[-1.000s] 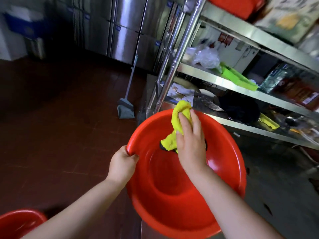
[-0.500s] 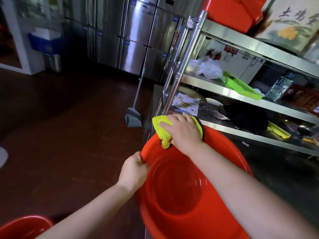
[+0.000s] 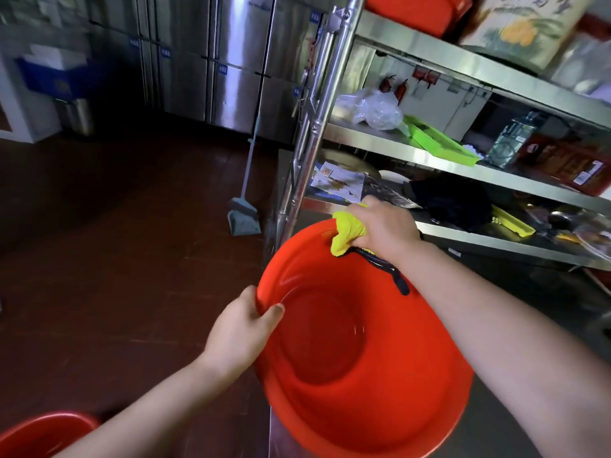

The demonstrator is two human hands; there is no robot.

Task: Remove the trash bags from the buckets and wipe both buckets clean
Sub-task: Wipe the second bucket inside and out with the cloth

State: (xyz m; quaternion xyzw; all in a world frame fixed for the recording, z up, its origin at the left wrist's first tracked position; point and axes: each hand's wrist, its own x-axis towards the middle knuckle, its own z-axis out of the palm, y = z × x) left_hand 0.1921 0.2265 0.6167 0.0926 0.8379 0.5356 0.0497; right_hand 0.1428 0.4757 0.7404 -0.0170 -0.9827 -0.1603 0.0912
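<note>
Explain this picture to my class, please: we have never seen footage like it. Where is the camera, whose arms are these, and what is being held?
There is no machine here. The camera sits on a person's head and looks forward and down, so both arms reaching in from below are that person's own. The left hand grips the rim of a big red bucket, holding it tilted. The right hand grips a yellow cloth against the bucket's far rim, apparently wiping it. No trash bag shows inside the bucket. A second red bucket peeks in at the bottom left corner. Behind stand steel shelves with a clear plastic bag and a green tray, and a dustpan stands on the dark floor.
</note>
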